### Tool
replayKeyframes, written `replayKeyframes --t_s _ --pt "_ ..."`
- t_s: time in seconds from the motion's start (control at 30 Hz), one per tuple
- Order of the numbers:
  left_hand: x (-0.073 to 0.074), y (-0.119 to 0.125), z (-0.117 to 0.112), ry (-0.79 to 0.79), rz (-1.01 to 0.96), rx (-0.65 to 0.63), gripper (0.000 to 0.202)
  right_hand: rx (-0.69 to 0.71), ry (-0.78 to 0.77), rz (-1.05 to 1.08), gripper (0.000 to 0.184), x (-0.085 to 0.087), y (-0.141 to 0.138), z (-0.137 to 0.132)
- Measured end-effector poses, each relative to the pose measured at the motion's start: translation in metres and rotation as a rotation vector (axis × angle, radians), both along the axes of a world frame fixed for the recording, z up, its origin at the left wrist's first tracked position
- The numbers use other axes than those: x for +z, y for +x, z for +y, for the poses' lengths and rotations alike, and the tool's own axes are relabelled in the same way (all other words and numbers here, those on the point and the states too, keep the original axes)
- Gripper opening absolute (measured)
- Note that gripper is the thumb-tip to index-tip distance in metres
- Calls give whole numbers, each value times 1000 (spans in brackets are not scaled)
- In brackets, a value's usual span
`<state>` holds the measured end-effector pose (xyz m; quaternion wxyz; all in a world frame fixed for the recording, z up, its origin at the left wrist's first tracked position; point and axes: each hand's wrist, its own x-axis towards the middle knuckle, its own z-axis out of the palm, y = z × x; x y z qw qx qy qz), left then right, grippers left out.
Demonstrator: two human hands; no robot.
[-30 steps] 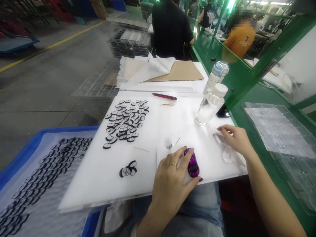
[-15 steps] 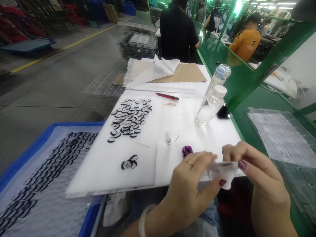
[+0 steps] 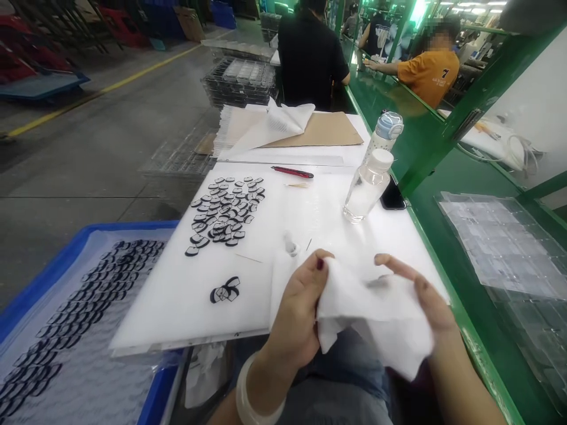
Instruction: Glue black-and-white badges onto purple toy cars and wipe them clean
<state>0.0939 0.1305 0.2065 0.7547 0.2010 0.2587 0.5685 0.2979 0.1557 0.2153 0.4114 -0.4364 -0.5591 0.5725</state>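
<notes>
A thin white cloth (image 3: 376,319) hangs spread and creased between my hands above the table's front edge. My left hand (image 3: 299,313) pinches its left side, the thumb lying on top. On the cloth's other side is my right hand (image 3: 427,295), with the index finger stretched out to the left and the rest partly behind the cloth and blurred. Just beyond my left hand stand a small clear round item (image 3: 290,244) and a thin dark stick (image 3: 309,244). Left of the hands lies a small group of black-edged curved pieces (image 3: 225,290).
Many more curved pieces (image 3: 225,209) cover the table's left part. A blue tray (image 3: 88,236) stands at lower left. Farther back are a red cutter (image 3: 292,172), a clear bottle (image 3: 365,189), a patterned bottle (image 3: 384,136) and a phone (image 3: 393,193). Plastic trays (image 3: 500,236) lie right.
The white cloth, bunched up before, is now opened out wider. My left hand has moved left and turned. The small purple item on the table is now out of sight.
</notes>
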Motion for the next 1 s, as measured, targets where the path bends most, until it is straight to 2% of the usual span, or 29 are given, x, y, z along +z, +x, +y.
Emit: replayKeyframes --t_s 0.07,0.13,0.27,0.33,0.43,0.53,0.6,0.67,0.73,0.83,1.0 --pt "2 -1 1 -106 -1 70 28 26 -121 143 65 -8 3 -4" --pt "3 -4 1 -133 26 56 38 -3 -169 281 71 -10 6 -8" --pt "-1 -9 -3 14 126 -32 100 -71 -173 306 73 -7 7 -16" --pt "-5 -9 -4 89 267 31 108 -183 -150 270 71 -7 6 -18" --pt "-14 -8 -7 181 600 206 96 -289 -115 200 65 -6 7 -19" --pt "-19 -7 -10 338 872 364 72 -478 89 165 60 -2 7 -19" --pt "-17 -6 -9 460 931 389 40 -597 224 118 55 1 5 -19" --pt "-13 -6 -6 514 946 360 16 -646 256 62 48 1 4 -19" --pt "-9 -6 -2 496 978 320 13 -658 246 23 44 0 4 -19" --pt "-8 -6 -1 504 1077 281 22 -693 291 7 41 -3 9 -18" --pt "-8 -3 -4 704 1143 424 9 -842 464 1 33 -1 14 -23"
